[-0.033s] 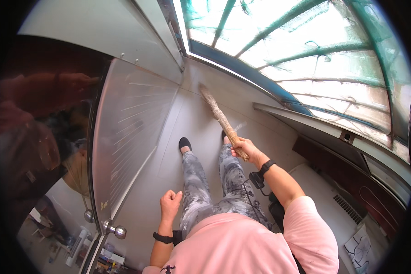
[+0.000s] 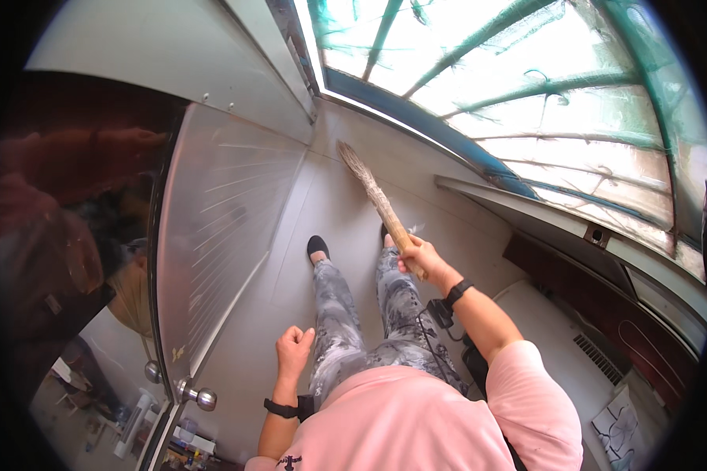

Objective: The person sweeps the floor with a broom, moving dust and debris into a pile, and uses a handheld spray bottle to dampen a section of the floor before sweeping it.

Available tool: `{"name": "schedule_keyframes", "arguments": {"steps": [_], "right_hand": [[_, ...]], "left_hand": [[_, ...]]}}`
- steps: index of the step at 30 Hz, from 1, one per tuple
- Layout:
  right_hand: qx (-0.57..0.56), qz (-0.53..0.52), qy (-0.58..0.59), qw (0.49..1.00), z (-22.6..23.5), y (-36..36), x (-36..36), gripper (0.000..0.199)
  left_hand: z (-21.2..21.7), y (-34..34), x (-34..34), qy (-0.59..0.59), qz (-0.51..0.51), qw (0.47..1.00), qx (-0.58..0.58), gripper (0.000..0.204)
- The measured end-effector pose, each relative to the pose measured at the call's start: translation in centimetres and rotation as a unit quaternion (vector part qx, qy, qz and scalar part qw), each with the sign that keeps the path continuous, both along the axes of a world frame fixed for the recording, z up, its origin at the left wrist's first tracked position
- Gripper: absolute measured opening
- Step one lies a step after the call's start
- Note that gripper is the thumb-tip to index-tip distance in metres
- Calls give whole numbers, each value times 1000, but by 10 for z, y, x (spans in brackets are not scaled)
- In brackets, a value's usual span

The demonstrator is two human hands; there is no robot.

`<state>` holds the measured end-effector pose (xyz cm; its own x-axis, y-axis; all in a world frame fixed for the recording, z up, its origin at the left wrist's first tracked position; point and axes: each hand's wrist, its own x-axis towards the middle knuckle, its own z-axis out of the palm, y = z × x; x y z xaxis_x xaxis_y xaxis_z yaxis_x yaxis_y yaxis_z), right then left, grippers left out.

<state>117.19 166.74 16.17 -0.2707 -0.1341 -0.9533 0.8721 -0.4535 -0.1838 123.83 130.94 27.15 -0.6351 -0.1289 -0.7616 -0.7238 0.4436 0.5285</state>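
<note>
My right hand [image 2: 420,257] is wrapped round the pale handle end of a straw broom [image 2: 379,202]. The broom slants forward and to the left, and its frayed brush end points down at the light tiled floor [image 2: 291,271] near the far corner. Whether the bristles touch the tiles I cannot tell. On the left, my left hand [image 2: 294,350] hangs beside my thigh, curled into a loose fist with the thumb on top and nothing showing in it. Black straps circle both wrists.
To the left stands a glossy dark door with a round metal knob [image 2: 206,399], beside a frosted panel [image 2: 228,196]. Ahead and right is a barred window [image 2: 542,86] with green netting. At the right, a white appliance with a vent [image 2: 597,357] stands near my hip.
The broom's brush end has shifted slightly to the left, and my right hand has tilted a little with it. My left hand looks unmoved.
</note>
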Motion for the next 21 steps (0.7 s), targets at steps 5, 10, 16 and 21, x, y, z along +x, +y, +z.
{"name": "schedule_keyframes", "arguments": {"steps": [5,10,16,21], "right_hand": [[90,-80,-15,993,-14,-39,18,77],[129,-257,11,958,-112,-97,-36,55],[115,-303,-7,946,-134,-193,-155,82],[97,-265,-8,959,-134,-242,-175,90]], "left_hand": [[-11,13,5,-6,-16,999,29,42],[1,9,-10,-46,-56,997,13,41],[-5,-51,6,-37,-13,998,-53,42],[-8,-85,13,-44,3,998,-53,41]]}}
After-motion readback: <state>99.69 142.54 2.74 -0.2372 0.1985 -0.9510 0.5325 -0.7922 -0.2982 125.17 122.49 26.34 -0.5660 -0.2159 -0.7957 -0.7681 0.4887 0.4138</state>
